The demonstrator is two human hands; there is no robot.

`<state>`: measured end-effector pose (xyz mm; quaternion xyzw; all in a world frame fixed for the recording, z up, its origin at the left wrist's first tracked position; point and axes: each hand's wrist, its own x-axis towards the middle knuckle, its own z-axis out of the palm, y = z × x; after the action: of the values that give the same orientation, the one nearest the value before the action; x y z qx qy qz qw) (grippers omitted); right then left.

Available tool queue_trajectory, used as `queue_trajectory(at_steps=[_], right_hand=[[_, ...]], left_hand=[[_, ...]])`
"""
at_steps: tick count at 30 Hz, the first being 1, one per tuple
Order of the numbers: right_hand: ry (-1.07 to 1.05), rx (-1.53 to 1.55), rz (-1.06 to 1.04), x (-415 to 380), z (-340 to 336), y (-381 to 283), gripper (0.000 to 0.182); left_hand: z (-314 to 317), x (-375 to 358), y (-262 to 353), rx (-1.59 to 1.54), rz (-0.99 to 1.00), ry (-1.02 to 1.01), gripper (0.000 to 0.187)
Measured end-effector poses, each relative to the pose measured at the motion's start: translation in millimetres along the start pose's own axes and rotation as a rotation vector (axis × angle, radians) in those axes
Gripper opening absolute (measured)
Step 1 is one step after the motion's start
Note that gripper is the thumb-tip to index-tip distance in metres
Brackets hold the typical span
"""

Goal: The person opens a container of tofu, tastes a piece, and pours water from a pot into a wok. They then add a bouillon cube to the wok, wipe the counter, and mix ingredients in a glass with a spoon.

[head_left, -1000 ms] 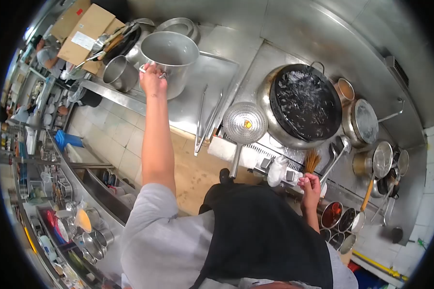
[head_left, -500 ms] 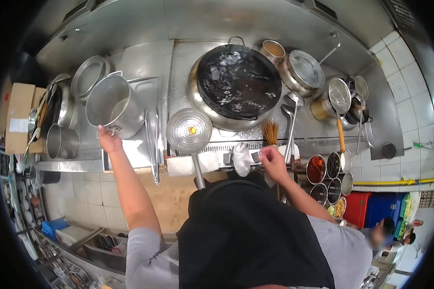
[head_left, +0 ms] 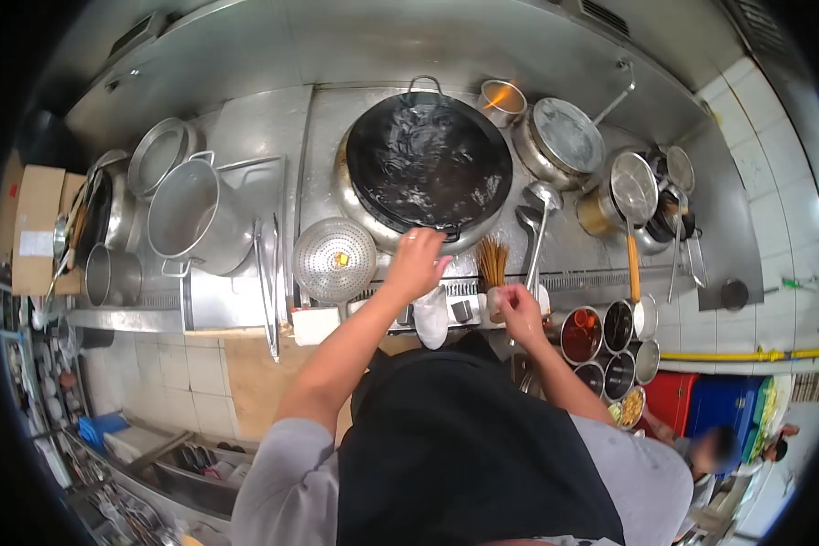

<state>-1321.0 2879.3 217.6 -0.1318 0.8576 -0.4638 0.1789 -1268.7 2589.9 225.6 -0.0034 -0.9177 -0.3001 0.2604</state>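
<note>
My left hand (head_left: 416,266) is at the near rim of a big black wok (head_left: 373,136), fingertips right at its near loop handle (head_left: 446,234) and thumb apart. Rippling dark liquid (head_left: 428,164) fills the wok. My right hand (head_left: 521,316) has its fingers pinched together at the lower end of a bamboo brush (head_left: 493,259); I cannot tell what is in the pinch. Between my hands a white cloth (head_left: 430,318) hangs over the stove's front edge. Left of my left hand lies a perforated strainer (head_left: 323,259) with a small yellow bit on it.
At left stand a deep two-handled pot (head_left: 187,214) and long tongs (head_left: 268,291). A ladle (head_left: 541,214), a lidded pot (head_left: 569,136) and a mesh skimmer (head_left: 632,187) are to the right. Several sauce containers (head_left: 582,334) crowd the right front. Another person (head_left: 714,450) is at far right.
My left hand has let go of the deep pot's handle and moved right to the wok's near handle. My right hand has shifted slightly right. The view has turned a little.
</note>
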Motion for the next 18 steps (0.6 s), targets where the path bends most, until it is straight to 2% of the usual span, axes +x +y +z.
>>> queue_trajectory(at_steps=[3,5,6,8,11,12,14,18], right_hand=[[0.038,-0.11,-0.006,-19,-26,40,0.017],[0.053,-0.038,0.056,-28,-45,75,0.017],[0.036,-0.037,0.055,-33,-55,87,0.017],[0.12,0.091,0.193,-40,-72,106,0.016],[0.155,0.247,0.199,-40,-95,131,0.016],[0.149,0.307,0.299,-40,-103,118,0.013],[0.164,0.315,0.311,-31,-109,119,0.012],[0.146,0.259,0.262,-6,-110,120,0.011]], left_hand=[[30,18,-7,0.086,-0.027,-0.007,0.04],[44,22,-16,0.177,-0.101,-0.148,0.031],[50,24,-17,0.19,-0.084,-0.105,0.023],[61,26,-20,0.2,-0.125,-0.092,0.021],[73,29,-5,0.188,-0.182,0.013,0.021],[69,33,8,0.244,-0.216,0.008,0.022],[78,39,12,0.331,-0.278,0.014,0.027],[86,40,14,0.349,-0.273,0.075,0.028]])
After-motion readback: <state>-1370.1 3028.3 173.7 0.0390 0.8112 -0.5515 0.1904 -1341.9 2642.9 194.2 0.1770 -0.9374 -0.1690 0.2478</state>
